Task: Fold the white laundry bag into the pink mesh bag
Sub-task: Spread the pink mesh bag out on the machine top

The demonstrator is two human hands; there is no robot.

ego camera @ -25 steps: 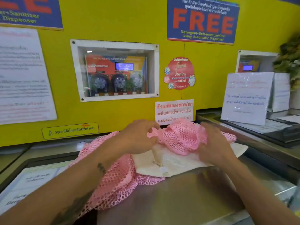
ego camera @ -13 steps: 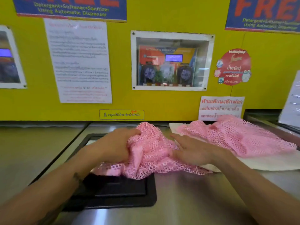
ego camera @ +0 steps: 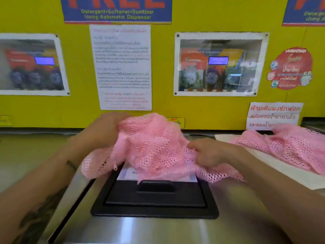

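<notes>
Head view: only camera here, looking down over a steel machine top [ego camera: 158, 229] toward a yellow wall [ego camera: 163, 106].
Left hand: left hand [ego camera: 100, 131] is raised at the far left edge of the pink mesh bag [ego camera: 154, 147], fingers curled into the netting and gripping a bunch of it.
Right hand: right hand [ego camera: 212, 152] lies on the right part of the same bunch, fingers bent down into the mesh and pinching it; how firmly, I cannot tell.
Pink mesh bag: crumpled and lifted in a heap between the two hands, its lower folds hanging over the far edge of the black lid [ego camera: 154, 199]; it trails off to the right along the machine top, where a second mound of it lies.
White laundry bag: white laundry bag [ego camera: 290, 176] lies flat on the steel at the right, under that right-hand mound of pink mesh, its near edge showing just beside the right forearm.
Black lid: set into the machine top, with a white label [ego camera: 126, 173] at its far end partly covered by the netting.
Wall: a printed paper notice [ego camera: 123, 67] hangs above the left hand, a framed window [ego camera: 219, 64] showing a dispenser sits to its right, and a blue banner [ego camera: 116, 9] runs along the top.
Sharpness: hands and mesh are slightly blurred.
</notes>
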